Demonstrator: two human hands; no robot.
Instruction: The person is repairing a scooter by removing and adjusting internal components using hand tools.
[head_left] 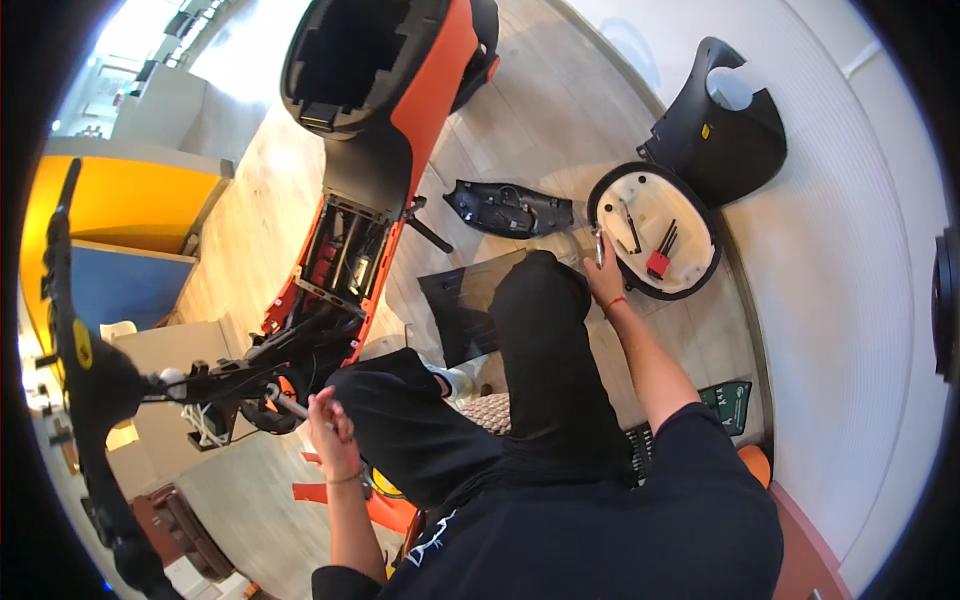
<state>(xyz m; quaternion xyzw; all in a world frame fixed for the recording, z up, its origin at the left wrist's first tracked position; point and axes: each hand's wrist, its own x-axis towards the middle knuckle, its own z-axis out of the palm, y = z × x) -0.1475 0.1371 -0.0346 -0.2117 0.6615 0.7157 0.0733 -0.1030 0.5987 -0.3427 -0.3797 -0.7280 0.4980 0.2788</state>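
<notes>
The left hand (332, 435) has its fingers wrapped around a gray wrench (293, 404), whose ring end is up by the front of the orange scooter (430, 80), just under the bar. The wrench looks hard, stiff and smooth, maybe a bit heavy for its size; it should not break, but it could slip, so the long handle is the best place to hold. The right hand (605, 275) grips a small shiny tool (600, 246) at the edge of an oval tray (655, 192) with a black rim; I cannot tell what kind it is. In the tray lie a red key holder (658, 263) and a thin black tool (629, 228). A black shell (510, 208) and a tall black cover (715, 140) sit nearby. The black handlebar (95, 375), loose wires (290, 345) and the person's knee crowd the wrench.
</notes>
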